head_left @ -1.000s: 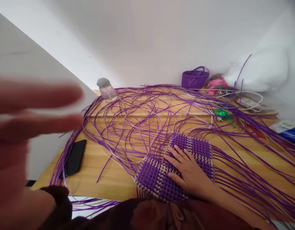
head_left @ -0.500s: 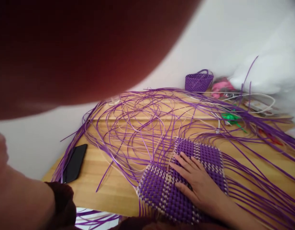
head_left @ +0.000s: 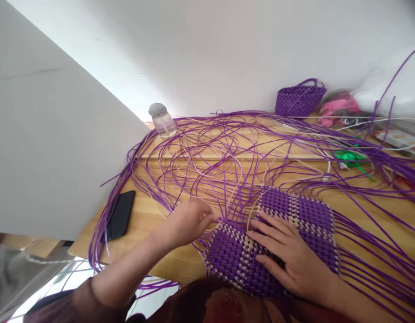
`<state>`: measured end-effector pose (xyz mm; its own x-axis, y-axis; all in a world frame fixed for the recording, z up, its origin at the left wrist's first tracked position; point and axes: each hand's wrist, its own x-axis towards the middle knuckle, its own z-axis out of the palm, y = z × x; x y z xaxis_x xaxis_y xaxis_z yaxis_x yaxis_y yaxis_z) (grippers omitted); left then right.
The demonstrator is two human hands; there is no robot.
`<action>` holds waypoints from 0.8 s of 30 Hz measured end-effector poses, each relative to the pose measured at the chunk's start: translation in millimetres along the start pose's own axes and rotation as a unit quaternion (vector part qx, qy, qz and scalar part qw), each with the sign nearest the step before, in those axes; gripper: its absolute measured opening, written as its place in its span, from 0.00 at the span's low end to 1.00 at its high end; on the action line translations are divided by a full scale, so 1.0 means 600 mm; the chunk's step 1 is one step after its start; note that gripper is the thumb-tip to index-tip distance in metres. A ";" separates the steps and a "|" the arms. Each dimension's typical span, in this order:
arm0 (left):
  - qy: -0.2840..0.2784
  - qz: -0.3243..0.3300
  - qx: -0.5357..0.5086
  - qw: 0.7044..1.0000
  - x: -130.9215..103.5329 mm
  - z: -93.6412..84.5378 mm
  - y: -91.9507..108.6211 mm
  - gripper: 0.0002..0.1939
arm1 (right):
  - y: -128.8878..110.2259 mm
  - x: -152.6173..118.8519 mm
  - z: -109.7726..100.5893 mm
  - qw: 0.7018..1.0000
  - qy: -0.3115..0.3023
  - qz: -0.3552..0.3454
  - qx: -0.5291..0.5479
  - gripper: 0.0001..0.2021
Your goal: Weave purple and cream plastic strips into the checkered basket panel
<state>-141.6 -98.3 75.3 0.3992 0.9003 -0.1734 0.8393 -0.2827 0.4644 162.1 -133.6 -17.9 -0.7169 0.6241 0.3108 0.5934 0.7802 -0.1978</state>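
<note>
"Where is the left hand [head_left: 190,222]?"

"Just beside the left corner of a flat, purple-and-cream woven piece [head_left: 224,253]. Its fingers are curled in and narrow, thumb close to the index finger. I can't tell whether a strand is pinched between them."

"And the right hand [head_left: 288,253]?"

"Palm down on the middle of the woven piece, wide, with the fingers spread and pointing left. It isn't gripping anything."

"Where does the woven piece lie?"

"At the near side of the pale wooden worktop [head_left: 173,269], right of the left hand. Long, thin purple and cream strands [head_left: 389,159] run out from its edges, looping over the far side and trailing off to the right."

"What's on the left?"

"A flat black phone [head_left: 121,215], partly crossed by strands near the left edge. Farther back, a clear bottle with a grey lid [head_left: 165,124] stands among the loops, a little tilted in this view."

"And far right?"

"A small purple woven basket with a handle [head_left: 298,101], close to the pale wall [head_left: 227,58]. Right of it is a pink bundle [head_left: 340,107], its material unclear, then a big white bag-like shape [head_left: 389,85], blurred. Nearer than those, a tangled bright green item [head_left: 350,156] lies among the strands."
</note>
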 end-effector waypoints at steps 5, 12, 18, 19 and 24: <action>-0.062 -0.015 -0.059 0.996 -0.002 0.057 -0.019 0.18 | -0.014 0.025 -0.004 0.995 0.049 -0.026 0.079 0.19; -0.077 -0.067 -0.474 0.874 0.009 0.089 -0.028 0.18 | -0.037 0.073 0.004 0.978 0.077 0.037 0.192 0.17; -0.007 -0.084 -0.509 0.857 0.012 0.093 -0.024 0.19 | -0.057 0.135 0.010 0.952 0.031 0.156 0.262 0.11; 0.004 -0.079 -0.498 0.864 0.011 0.093 -0.025 0.19 | -0.059 0.146 0.013 0.948 0.023 0.169 0.270 0.08; -0.049 -0.124 -0.501 0.855 0.017 0.090 -0.047 0.18 | -0.068 0.183 0.027 0.912 -0.004 0.231 0.340 0.04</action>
<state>-141.0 -98.9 13.2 0.3250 0.8459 -0.4228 0.1850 0.3816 0.9056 53.5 -96.0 9.3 -0.4529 0.8905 0.0425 0.4707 0.2794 -0.8369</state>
